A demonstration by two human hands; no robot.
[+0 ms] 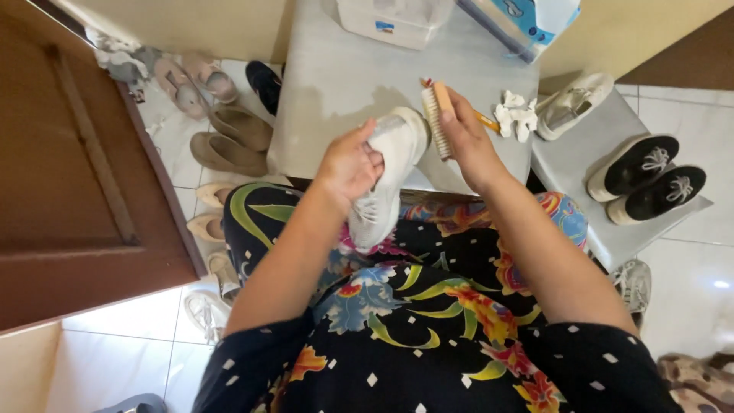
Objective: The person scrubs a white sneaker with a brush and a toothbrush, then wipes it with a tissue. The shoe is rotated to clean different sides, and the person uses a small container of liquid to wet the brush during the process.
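My left hand [350, 164] grips a white sneaker [384, 191] by its upper, toe pointing down toward my lap. In my right hand [466, 138] is a wooden scrub brush [437, 118], its pale bristles pressed against the sneaker's heel end. Both hands work over the near edge of a grey table [336, 84]. My lap is covered by a black dress with a bright flower print.
A crumpled white cloth [516, 116] and another white shoe [572, 103] lie to the right. A black-and-white pair of shoes [646, 180] rests on a grey stool. Several sandals [229, 141] line the tiled floor by a brown door [69, 176]. A white tub [390, 19] stands at the back.
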